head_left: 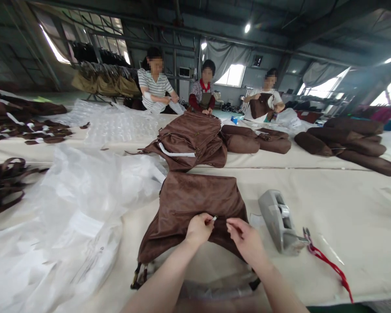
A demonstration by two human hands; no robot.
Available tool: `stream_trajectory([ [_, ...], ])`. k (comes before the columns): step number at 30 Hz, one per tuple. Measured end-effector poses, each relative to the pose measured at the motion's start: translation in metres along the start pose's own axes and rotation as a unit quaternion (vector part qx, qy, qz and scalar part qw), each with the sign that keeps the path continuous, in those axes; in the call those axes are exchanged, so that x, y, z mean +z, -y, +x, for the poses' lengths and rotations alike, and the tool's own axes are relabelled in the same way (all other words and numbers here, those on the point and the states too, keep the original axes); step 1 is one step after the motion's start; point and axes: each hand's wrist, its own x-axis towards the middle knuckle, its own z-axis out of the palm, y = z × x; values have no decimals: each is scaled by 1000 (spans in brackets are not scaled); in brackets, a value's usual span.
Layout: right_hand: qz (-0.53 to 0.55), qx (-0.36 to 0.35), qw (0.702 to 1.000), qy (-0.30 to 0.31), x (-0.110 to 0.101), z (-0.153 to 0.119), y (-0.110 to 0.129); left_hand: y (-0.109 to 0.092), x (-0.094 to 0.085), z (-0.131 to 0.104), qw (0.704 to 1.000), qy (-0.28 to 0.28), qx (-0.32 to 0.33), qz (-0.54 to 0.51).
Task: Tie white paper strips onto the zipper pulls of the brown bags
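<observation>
A brown leather-look bag (195, 195) lies flat on the table in front of me, its zipper running across the panel. My left hand (200, 229) rests over the zipper, thumb and finger pinched on a small white piece beside a bit of metal; whether it is tape or a wrapped zipper pull, I cannot tell. Just to the right, my right hand (246, 239) is held above the bag with thumb and forefinger brought together. Anything between those fingertips is too small to make out. Dark straps with metal fittings hang at the bag's lower corners.
Right of the bag stands a grey tape dispenser (276, 224), near snips with a red cord (329, 263). Plastic bags (84, 187) cover the left side. More brown bags (192, 134) lie beyond, with several stuffed brown bundles (352, 139). Three people work across the table.
</observation>
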Motion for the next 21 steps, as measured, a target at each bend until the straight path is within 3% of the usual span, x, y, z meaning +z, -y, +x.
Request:
stream_trajectory([
  [2, -130, -82, 981, -122, -42, -19, -10, 1, 0, -1, 1000, -2, 4, 6],
  [5, -248, -81, 931, -255, -108, -36, -42, 2, 1, 0, 999, -9, 11, 33],
  [8, -270, -13, 930, -250, -151, -44, -78, 2, 1, 2, 998, -13, 16, 57],
  [10, -214, 53, 951, -218, -163, -48, -96, 2, 1, 3, 997, -12, 19, 71],
  [13, -106, 107, 964, -217, -165, -45, -109, 0, 0, 3, 996, -10, 19, 82],
  [21, 66, 107, 959, -254, -158, -26, -101, -2, 0, 0, 995, -22, 34, 86],
])
